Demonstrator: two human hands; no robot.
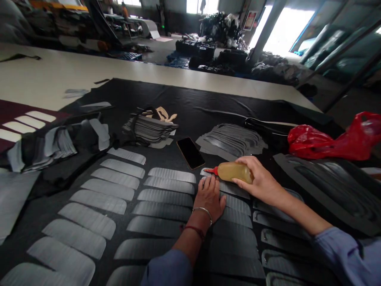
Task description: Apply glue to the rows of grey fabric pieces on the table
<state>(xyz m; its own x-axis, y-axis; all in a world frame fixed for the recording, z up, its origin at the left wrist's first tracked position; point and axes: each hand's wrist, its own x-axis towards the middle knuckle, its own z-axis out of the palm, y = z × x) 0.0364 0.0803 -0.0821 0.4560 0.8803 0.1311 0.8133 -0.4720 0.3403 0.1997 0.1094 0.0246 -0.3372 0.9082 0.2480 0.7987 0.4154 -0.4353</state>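
Note:
My right hand (263,182) is wrapped round a yellowish glue bottle (233,172), tilted on its side with its red nozzle pointing left. The nozzle tip is over the far end of a grey strip (238,190); whether it touches cannot be made out. My left hand (208,194) lies palm down just below the nozzle, fingers stretched out on the grey pieces of that column. Rounded grey pieces (168,196) lie in columns over the black cloth. Those in the right column (282,260) show a shiny line along their edges.
A phone (190,153) lies beyond my hands, between a tied stack of grey pieces (151,129) and a fanned pile (235,139). A red plastic bag (330,141) is at right. More pieces (59,143) are heaped at left on the black cloth (166,93).

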